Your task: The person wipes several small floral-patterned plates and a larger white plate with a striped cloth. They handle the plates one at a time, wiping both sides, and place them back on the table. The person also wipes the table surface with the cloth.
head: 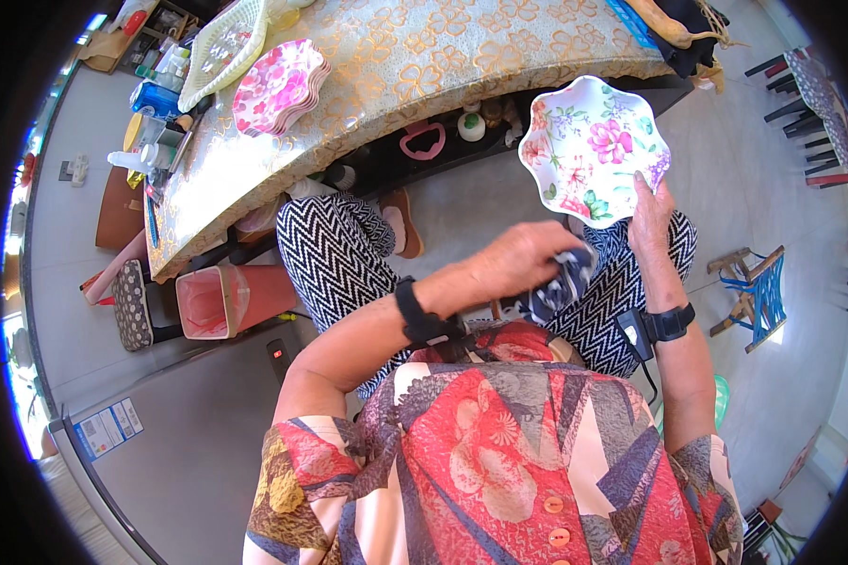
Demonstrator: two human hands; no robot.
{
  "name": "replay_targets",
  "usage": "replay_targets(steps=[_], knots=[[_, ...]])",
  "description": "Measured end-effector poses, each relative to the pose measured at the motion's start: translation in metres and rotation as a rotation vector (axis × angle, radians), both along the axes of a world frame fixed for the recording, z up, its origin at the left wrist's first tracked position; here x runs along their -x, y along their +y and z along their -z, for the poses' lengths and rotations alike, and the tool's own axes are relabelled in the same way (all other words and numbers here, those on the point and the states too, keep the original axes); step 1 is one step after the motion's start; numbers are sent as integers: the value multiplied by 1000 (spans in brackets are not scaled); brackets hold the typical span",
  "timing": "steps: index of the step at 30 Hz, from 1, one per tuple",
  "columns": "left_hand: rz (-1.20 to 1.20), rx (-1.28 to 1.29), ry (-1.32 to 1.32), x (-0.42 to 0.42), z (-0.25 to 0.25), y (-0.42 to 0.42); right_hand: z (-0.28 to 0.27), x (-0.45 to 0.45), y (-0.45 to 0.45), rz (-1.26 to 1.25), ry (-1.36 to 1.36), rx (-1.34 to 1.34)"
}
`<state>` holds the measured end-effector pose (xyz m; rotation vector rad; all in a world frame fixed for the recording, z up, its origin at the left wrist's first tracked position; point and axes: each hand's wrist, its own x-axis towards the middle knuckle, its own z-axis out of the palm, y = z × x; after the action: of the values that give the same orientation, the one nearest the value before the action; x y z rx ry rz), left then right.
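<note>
My right hand (651, 212) grips the lower right rim of a white scalloped dish (572, 134) printed with pink, red and purple flowers. The thumb lies over its inner face, and the dish is held out past my right knee. In my left hand (526, 258) is a bunched dark cloth (560, 282) with white patterning, held above my lap and below the dish, apart from it. That hand is slightly blurred. On the table's left part sits a stack of pink flower-printed scalloped dishes (283, 88), beside a pale green plastic basket (225, 53) with small items in it.
The table (424, 63) has a gold-flowered cover. Bottles and a blue package (155, 99) crowd its left end; a pale root vegetable (668, 25) lies at the far right. A pink waste bin (237, 302) stands at left, a folding stool (752, 296) at right.
</note>
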<state>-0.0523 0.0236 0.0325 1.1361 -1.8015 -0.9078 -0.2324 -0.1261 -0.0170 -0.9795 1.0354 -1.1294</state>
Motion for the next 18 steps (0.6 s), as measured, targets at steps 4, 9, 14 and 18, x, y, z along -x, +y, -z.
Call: replay_targets(steps=[4, 9, 14, 18], knots=[[-94, -314, 30, -42, -11, 10, -13, -5, 2, -6, -102, -98], [-407, -387, 591, -86, 11, 25, -15, 4, -6, -53, -276, -253], [-533, -549, 937, -99, 17, 46, -21, 27, -14, -54, -377, -320], [-596, -696, 1073, -103, 18, 57, -41, 40, -5, -27, -380, -299]])
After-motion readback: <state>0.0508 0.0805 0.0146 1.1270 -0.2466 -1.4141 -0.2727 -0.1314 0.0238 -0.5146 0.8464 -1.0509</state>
